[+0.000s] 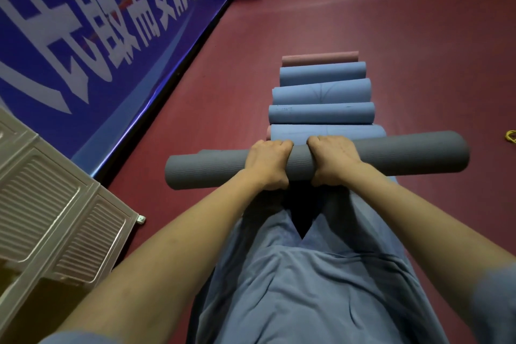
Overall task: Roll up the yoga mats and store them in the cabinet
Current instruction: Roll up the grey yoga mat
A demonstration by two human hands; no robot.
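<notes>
A rolled grey yoga mat (405,153) lies crosswise in front of my legs, held off the dark red floor. My left hand (268,163) grips it just left of its middle, fingers curled over the top. My right hand (333,160) grips it right beside the left one. Beyond the grey roll, several rolled mats lie side by side in a row running away from me: blue rolls (321,113) and a pink roll (319,58) at the far end. A white plastic cabinet (55,215) with ribbed panels stands at the lower left.
A blue banner wall (111,36) with white lettering runs along the left, behind the cabinet. The dark red floor (418,50) stretches to the right and far side. A small yellow cord (511,137) lies at the right edge. My blue trousers fill the bottom middle.
</notes>
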